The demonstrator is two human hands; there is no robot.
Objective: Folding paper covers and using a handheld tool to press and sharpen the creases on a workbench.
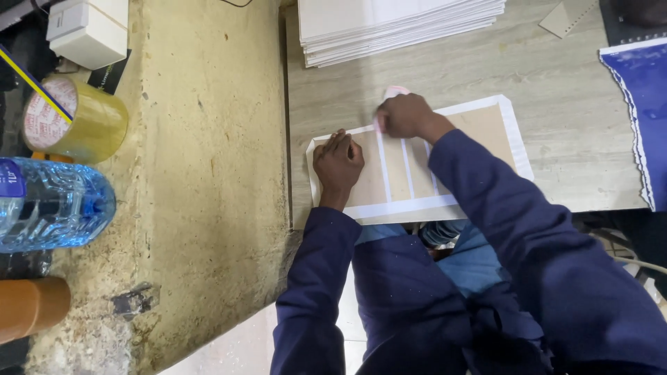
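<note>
On the counter (577,139) near its left edge lies the brown board (410,173), its white border and strips already laid; the left hand (338,163) presses flat, ungripping; the right hand (406,116), clenched on a pale cloth (394,92), rubs the far edge, apparently late smoothing.

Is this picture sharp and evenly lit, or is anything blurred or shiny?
Head view: light is soft and even, with faint shadows; the clear plastic water bottle shows small glints; the right hand and left hand on the tan cardboard panel with white strips look slightly soft.
</note>
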